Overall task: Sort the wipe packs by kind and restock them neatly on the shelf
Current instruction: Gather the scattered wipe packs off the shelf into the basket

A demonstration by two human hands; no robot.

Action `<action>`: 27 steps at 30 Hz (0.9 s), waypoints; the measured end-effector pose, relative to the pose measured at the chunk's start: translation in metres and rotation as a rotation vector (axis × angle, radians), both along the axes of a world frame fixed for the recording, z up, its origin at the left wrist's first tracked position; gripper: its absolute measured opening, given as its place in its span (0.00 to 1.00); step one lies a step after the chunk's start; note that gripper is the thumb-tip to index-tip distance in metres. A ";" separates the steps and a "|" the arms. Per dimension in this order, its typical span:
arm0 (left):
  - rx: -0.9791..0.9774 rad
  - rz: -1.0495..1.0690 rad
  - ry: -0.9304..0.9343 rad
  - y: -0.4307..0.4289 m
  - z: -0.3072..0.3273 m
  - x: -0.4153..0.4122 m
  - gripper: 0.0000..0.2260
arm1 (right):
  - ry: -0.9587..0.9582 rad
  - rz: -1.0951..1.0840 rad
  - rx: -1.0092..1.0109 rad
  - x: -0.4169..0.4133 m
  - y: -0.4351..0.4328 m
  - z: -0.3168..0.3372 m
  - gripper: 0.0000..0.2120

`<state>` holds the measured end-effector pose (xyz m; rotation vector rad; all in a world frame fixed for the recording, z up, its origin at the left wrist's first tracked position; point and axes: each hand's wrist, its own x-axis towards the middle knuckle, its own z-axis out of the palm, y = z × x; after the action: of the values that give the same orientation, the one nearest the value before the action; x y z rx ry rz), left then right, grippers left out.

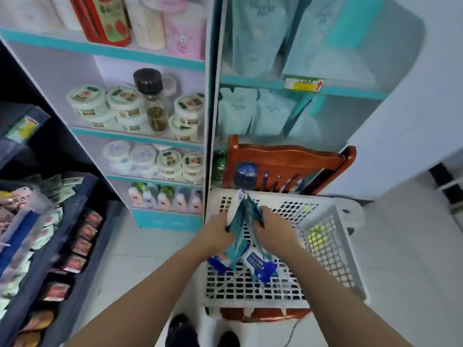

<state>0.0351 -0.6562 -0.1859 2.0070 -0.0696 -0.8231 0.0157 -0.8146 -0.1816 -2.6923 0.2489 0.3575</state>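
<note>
Both my hands reach into a white plastic basket that sits on a wooden chair. My left hand grips a bunch of teal and white wipe packs, held upright. My right hand grips more teal packs just beside them. On the basket floor below my hands lie a white and blue wipe pack and a dark blue pack. Pale teal packs stand on the shelves behind the chair, with a price tag on one shelf edge.
The brown chair back rises behind the basket. A white and teal shelf unit at left holds round tubs, a dark-capped jar and small bottles. Dark bins of small sachets fill the far left. My shoes stand on pale floor tiles.
</note>
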 end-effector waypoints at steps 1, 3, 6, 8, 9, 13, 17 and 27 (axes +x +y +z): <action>0.027 -0.052 0.020 -0.011 -0.010 0.000 0.14 | 0.062 -0.005 -0.009 -0.002 -0.010 -0.011 0.09; 0.084 -0.165 0.068 -0.027 -0.033 0.002 0.14 | 0.161 -0.014 -0.019 -0.004 -0.027 -0.035 0.09; 0.227 -0.337 0.107 -0.044 -0.075 0.007 0.15 | 0.293 -0.011 -0.036 -0.007 -0.041 -0.075 0.07; 0.319 -0.433 0.123 -0.051 -0.105 0.009 0.16 | 0.373 -0.009 -0.035 -0.009 -0.047 -0.104 0.05; 0.372 -0.463 0.130 -0.054 -0.120 0.010 0.16 | 0.405 -0.007 -0.036 -0.010 -0.049 -0.118 0.06; 0.504 -0.543 0.171 -0.057 -0.175 0.008 0.26 | 0.501 0.059 -0.107 -0.011 -0.055 -0.174 0.13; 0.656 -0.681 0.094 -0.057 -0.222 -0.002 0.30 | 0.674 0.168 -0.075 -0.016 -0.059 -0.226 0.24; 0.805 -0.648 -0.070 -0.070 -0.216 -0.015 0.17 | 0.603 0.275 -0.055 -0.029 -0.075 -0.230 0.23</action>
<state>0.0204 -0.7261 -0.4019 2.8296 -0.5212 -1.3294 -0.0129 -0.8892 -0.4113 -2.6020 0.0532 1.2605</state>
